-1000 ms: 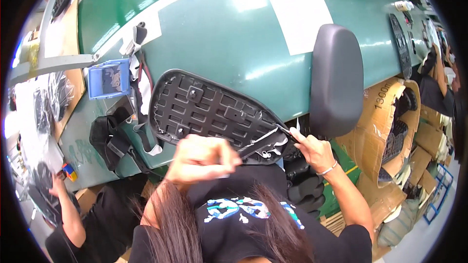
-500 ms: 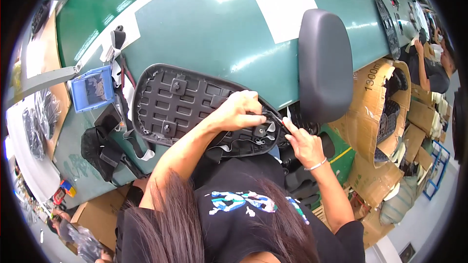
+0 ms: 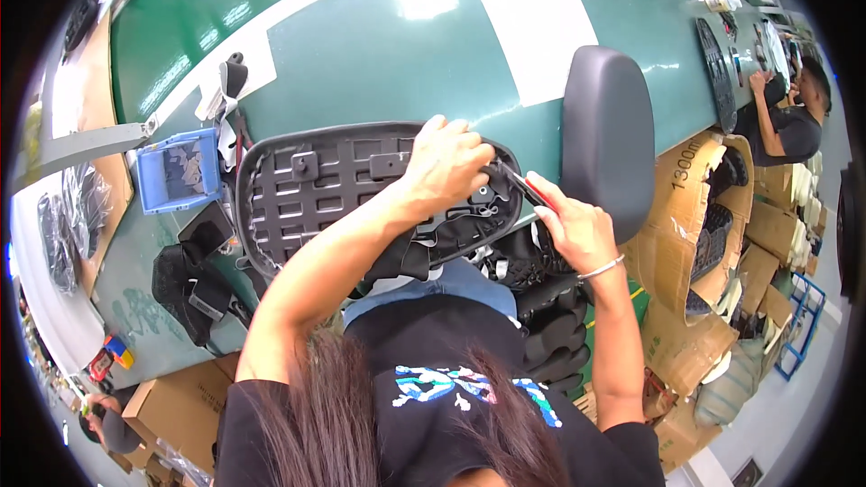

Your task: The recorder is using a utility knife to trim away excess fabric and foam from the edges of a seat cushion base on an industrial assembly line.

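A black plastic seat base (image 3: pixel 338 176) with a ribbed grid lies underside up at the table's near edge, black cover material wrapped over its rim. My left hand (image 3: pixel 448 162) is closed at the far right part of the rim, gripping the cover's edge; its fingertips are partly hidden. My right hand (image 3: pixel 580 233) is closed around a red-handled hand tool (image 3: pixel 543 189), whose dark tip meets the rim at the right end. The kind of tool is not clear. A smooth black padded seat (image 3: pixel 606 131) stands just beyond my right hand.
A blue bin (image 3: pixel 179 171) with small dark pieces sits at the left, beside black straps (image 3: pixel 233 81) and a black fabric piece (image 3: pixel 180 293). Cardboard boxes (image 3: pixel 677 216) with black parts stand at the right. Another person (image 3: pixel 785 122) works at the far right.
The seat base has turned slightly, its right end further from me. My left hand has moved up along the rim. The tool's red handle now shows more in my right hand.
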`<control>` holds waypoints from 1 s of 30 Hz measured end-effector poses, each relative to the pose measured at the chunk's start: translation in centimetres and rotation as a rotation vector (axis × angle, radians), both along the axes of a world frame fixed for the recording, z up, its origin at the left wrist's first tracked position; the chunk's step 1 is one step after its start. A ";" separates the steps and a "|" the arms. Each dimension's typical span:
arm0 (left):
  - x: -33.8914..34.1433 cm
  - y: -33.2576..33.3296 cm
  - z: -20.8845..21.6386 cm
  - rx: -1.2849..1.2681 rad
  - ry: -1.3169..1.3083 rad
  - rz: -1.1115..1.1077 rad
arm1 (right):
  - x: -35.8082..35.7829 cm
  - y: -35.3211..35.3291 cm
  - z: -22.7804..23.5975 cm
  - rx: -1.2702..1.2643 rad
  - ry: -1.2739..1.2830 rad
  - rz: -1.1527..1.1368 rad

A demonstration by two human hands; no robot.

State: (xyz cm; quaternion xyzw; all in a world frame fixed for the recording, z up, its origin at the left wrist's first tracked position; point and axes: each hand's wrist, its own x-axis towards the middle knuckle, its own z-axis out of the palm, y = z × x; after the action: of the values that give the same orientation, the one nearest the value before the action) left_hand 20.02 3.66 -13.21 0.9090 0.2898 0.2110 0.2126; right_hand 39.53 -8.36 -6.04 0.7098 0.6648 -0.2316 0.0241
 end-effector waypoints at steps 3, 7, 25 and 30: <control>0.9 1.3 -1.7 -0.026 -0.348 0.147 | -2.2 -2.0 -1.6 0.050 -0.010 -0.112; 0.0 2.1 -1.0 -0.494 -0.834 0.423 | -8.4 -5.8 -1.5 0.031 0.090 -0.393; -6.9 13.6 2.2 -1.428 -1.206 -0.034 | -3.9 9.7 -1.7 0.081 -0.091 0.097; -12.2 12.8 6.8 -0.497 -1.673 -0.014 | -8.0 4.2 -1.5 0.050 0.016 -0.118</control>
State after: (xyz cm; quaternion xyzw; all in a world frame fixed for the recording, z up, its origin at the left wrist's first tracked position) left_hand 7.81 16.46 -6.45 0.3846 0.0706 0.7386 0.5491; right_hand 31.57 -4.13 -7.50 0.7463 0.6276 -0.2214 -0.0126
